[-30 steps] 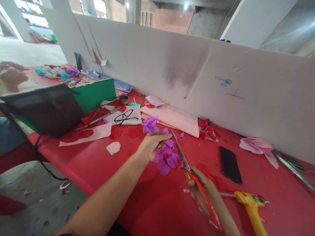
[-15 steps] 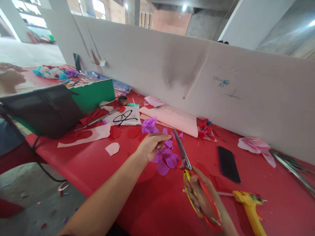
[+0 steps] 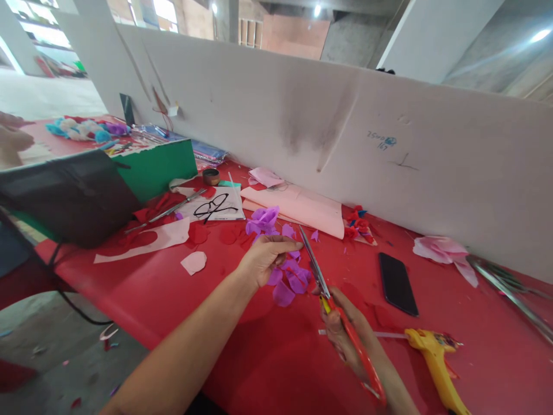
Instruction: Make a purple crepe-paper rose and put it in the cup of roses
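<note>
My left hand [image 3: 268,258] is closed in a pinch, thumb against fingers, over a pile of purple paper petals [image 3: 284,293]. What it pinches, if anything, is too small to make out. My right hand [image 3: 345,331] is wrapped round scissors [image 3: 318,270] with red and yellow handles. The blades are together and point up and away, their tip just right of my left fingertips. Just beyond my left hand lies a purple paper flower [image 3: 262,219].
A yellow glue gun [image 3: 434,357] and a black phone [image 3: 398,283] lie on the right. Pink paper [image 3: 298,208] is against the white panel [image 3: 259,115]. Eyeglasses [image 3: 215,207], a black bag [image 3: 64,196] and a green box [image 3: 159,172] are on the left.
The scissors' handles have come together and the blades have closed. My left hand keeps its pinch in nearly the same place. The view has shifted slightly.
</note>
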Tool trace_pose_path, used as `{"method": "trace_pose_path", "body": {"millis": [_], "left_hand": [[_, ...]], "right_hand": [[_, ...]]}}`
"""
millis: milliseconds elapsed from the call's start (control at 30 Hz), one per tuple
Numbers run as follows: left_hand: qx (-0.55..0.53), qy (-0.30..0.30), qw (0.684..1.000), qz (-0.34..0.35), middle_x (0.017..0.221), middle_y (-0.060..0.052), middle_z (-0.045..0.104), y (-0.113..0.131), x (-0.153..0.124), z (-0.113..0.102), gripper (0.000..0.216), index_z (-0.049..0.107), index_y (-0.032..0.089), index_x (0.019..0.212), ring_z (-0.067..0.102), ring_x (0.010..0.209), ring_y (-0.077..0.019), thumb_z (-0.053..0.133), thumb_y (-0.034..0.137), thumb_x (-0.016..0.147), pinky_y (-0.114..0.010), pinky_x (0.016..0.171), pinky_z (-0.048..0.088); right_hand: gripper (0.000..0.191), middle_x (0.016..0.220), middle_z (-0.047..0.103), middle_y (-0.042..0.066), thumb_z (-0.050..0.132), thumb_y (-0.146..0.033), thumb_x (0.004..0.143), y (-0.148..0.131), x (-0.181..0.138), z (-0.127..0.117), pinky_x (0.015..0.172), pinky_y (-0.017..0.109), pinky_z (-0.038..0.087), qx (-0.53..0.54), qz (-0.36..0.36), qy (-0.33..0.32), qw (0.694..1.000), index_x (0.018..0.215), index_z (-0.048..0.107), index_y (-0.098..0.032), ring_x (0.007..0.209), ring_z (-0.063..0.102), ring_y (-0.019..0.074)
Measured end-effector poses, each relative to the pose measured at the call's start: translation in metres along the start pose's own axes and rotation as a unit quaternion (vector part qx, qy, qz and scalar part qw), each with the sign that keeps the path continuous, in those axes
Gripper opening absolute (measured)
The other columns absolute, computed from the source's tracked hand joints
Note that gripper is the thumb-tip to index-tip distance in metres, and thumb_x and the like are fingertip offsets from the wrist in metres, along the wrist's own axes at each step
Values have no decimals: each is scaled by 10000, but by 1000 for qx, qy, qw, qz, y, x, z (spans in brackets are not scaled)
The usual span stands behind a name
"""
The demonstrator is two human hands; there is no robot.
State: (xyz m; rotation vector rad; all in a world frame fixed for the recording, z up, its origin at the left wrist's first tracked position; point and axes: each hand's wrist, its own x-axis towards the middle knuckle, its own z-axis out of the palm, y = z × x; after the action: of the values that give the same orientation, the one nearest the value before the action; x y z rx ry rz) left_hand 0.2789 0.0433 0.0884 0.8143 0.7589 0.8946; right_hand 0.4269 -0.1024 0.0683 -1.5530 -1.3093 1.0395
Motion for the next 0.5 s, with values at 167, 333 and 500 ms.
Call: {"method": "trace_pose_path", "body": {"millis": [167, 333, 500], "left_hand": [[7, 4, 1000, -1, 433, 41, 443, -1, 1, 0, 174, 647, 119, 530, 286, 382, -16, 792, 213, 505, -235, 405, 138], [12, 3, 1000, 0, 436, 41, 444, -1, 1, -1, 166, 630, 120, 522, 278, 380, -18, 773, 204, 526, -238, 407, 123], [15, 13, 1000, -7, 405, 57, 413, 1, 0, 0, 192, 600, 125, 499, 273, 367, -17, 773, 206, 526, -231, 406, 139]], "right_hand": [[543, 583, 322, -57, 457, -651, 815, -4, 4, -1, 380, 188, 227, -43, 5, -9, 999, 1120, 521, -208, 446, 270, 79], [525, 583, 354, -47, 504, -633, 790, 2, 10, -6, 384, 190, 235, -89, -8, 10, 996, 1058, 576, -188, 449, 285, 79], [540, 528, 402, -48, 532, -626, 769, 8, 11, -3, 363, 192, 251, -71, -15, 34, 997, 1079, 601, -189, 394, 325, 79]]}}
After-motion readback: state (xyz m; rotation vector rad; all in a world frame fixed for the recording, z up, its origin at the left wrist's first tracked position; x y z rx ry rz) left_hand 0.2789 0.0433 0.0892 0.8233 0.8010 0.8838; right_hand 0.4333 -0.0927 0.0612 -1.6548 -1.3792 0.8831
